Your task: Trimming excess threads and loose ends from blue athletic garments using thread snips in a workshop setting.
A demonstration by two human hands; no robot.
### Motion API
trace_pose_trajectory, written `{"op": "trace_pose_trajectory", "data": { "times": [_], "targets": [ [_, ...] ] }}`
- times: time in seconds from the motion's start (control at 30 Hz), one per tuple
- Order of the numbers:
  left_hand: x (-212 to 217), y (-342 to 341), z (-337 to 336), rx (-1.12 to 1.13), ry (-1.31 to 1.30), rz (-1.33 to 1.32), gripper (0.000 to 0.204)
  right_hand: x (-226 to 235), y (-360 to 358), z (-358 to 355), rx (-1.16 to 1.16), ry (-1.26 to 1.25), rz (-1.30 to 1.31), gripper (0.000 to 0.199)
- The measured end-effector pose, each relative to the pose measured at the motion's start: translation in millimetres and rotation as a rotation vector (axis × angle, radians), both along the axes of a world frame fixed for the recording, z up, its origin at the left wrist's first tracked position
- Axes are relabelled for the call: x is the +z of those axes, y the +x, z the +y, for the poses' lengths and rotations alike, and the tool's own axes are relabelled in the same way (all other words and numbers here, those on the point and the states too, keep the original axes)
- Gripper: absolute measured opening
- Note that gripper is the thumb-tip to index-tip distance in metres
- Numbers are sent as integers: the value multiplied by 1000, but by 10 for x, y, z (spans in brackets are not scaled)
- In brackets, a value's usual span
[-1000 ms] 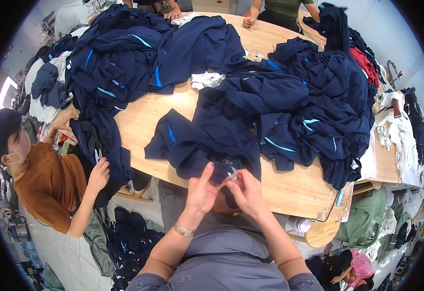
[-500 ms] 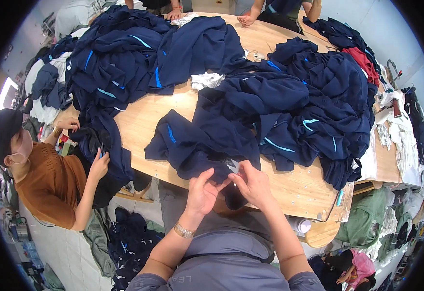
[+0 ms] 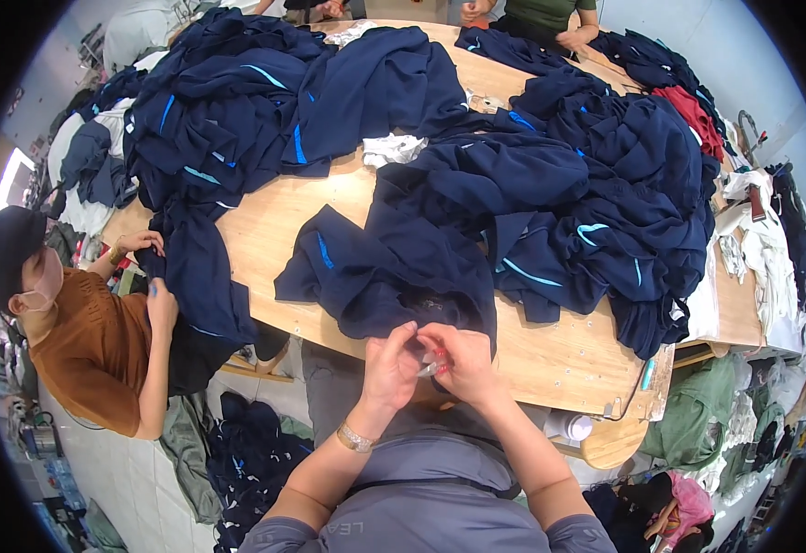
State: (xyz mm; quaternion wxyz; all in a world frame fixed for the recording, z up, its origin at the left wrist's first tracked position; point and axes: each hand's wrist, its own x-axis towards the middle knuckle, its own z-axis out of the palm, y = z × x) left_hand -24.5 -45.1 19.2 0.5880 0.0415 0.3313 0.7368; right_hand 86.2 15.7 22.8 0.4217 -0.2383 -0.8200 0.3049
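Observation:
A navy garment [image 3: 403,267] with a bright blue strip lies spread at the table's near edge, its dark inside turned up. At its near edge my left hand [image 3: 390,369] is closed, thumb and forefinger pinched on the cloth. Touching its fingertips, my right hand [image 3: 466,361] is closed too, with a small red-and-silvery tool [image 3: 432,366] in its curled fingers. The tool looks like thread snips, but the fingers cover most of it. Exactly what the fingertips pinch is hidden.
Navy garments are heaped at the left [image 3: 228,111] and right [image 3: 624,184] of the wooden table [image 3: 283,230]. A white cloth [image 3: 394,149] lies between them. On the left a co-worker [image 3: 90,341] handles navy cloth. Others stand across the table. A white container [image 3: 569,426] sits below the edge.
My hands have drawn together and turned inward, and the red part of the tool has come into view. The co-worker's hand at left has shifted left; people across the table have moved.

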Motion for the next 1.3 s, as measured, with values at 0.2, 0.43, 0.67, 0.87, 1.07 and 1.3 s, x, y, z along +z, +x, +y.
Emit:
{"op": "trace_pose_trajectory", "data": {
  "times": [0.2,0.43,0.67,0.87,1.07,1.3],
  "targets": [
    [4,6,-3,-78,-61,4,14,-24,38,-9,35,76,-6,27],
    [15,-21,28,-35,37,-103,16,-42,141,-16,-137,-241,26,29],
    [-15,-35,16,-56,42,-112,22,-60,222,113,-184,77,-373,34],
    [-58,-33,-8,-85,57,-71,24,1,199,160,-183,153,-406,34],
    [-5,-27,-10,-95,108,-33,28,-33,212,211,-167,121,-258,29],
    [-55,5,6,-90,62,-89,26,51,68,44,-173,-593,160,16]
  ]
}}
